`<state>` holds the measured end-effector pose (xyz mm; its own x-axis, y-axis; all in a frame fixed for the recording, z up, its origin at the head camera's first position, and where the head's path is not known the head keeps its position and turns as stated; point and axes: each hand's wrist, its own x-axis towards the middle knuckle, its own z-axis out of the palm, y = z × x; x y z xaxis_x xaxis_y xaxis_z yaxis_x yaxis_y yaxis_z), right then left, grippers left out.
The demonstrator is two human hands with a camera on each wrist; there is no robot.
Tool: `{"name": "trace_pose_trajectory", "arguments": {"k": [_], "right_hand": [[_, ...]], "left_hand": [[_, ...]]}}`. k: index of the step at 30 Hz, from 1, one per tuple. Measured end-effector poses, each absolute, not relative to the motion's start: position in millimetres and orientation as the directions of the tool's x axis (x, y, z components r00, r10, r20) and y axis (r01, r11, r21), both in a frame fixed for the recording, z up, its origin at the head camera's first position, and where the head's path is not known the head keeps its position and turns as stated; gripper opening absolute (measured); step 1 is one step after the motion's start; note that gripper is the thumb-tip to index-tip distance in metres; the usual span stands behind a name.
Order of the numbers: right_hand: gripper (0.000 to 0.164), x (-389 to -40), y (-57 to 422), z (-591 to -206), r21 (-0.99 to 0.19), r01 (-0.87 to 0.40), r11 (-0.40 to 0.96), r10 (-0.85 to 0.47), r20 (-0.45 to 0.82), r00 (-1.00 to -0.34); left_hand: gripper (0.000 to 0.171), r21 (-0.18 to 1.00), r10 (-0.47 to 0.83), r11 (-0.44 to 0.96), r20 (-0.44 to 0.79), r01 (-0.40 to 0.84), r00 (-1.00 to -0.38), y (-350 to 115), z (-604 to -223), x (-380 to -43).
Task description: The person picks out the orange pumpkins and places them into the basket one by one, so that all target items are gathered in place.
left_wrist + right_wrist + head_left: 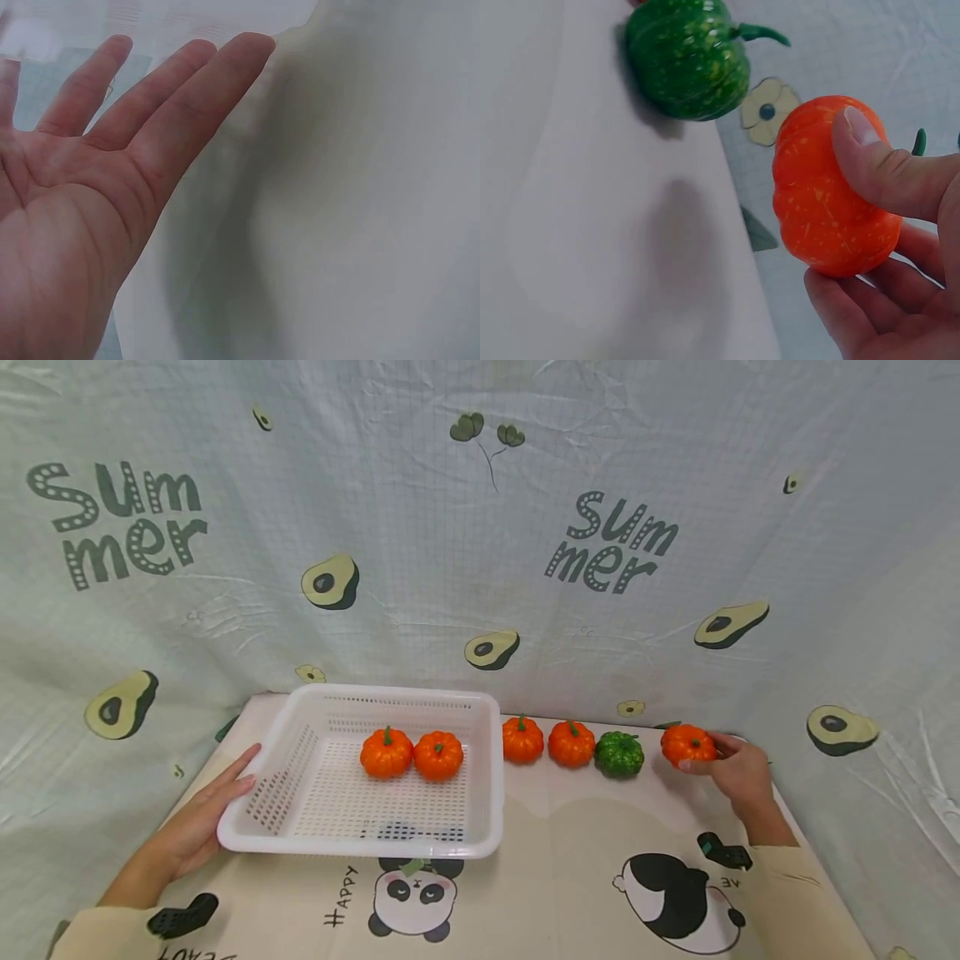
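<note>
My right hand [738,772] grips an orange toy pumpkin [687,745] at the table's far right; in the right wrist view the thumb presses one side of that pumpkin [832,187] and the fingers curl under it, above the table. Just left of it sits a green pumpkin [619,754], then two orange pumpkins [572,744] in a row beside the basket. The white plastic basket [360,846] holds two more orange pumpkins [387,752]. With fingers extended, my left hand [198,822] touches the basket's left side; the left wrist view shows its open palm [75,225].
A pale table cover [570,877] with panda prints lies under everything. Behind the table's back edge hangs a light curtain [420,527] printed with avocados and lettering. A dark strap piece [723,852] sits at each wrist.
</note>
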<state>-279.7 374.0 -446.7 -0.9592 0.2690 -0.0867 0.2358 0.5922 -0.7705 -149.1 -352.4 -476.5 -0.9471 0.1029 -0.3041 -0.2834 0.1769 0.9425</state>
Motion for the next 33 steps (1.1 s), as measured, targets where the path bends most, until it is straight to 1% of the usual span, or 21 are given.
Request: {"name": "trace_pose_trajectory", "arguments": {"k": [6, 13, 20, 25, 33], "right_hand": [[0.083, -277, 368, -431, -0.788, 0.181, 0.589, 0.204, -0.071, -0.976], [0.084, -276, 362, -418, -0.779, 0.117, 0.616, 0.145, -0.033, -0.989], [0.083, -272, 353, -408, -0.788, 0.075, 0.611, 0.091, -0.025, -0.996], [0.081, -268, 343, -400, -0.794, 0.020, 0.607, 0.046, 0.010, -0.999], [0.080, -261, 326, -386, -0.803, -0.049, 0.594, -0.012, 0.053, -0.999]], "left_hand": [[0.064, 0.942, 0.101, 0.181, -0.305, -0.284, -0.947, -353, -478, -149], [0.064, 0.942, 0.107, 0.179, -0.305, -0.283, -0.946, -354, -478, -149], [0.065, 0.938, 0.106, 0.198, -0.308, -0.284, -0.945, -354, -476, -147], [0.066, 0.934, 0.095, 0.206, -0.317, -0.293, -0.944, -353, -475, -148], [0.066, 0.942, 0.110, 0.182, -0.304, -0.281, -0.946, -352, -476, -148]]}}
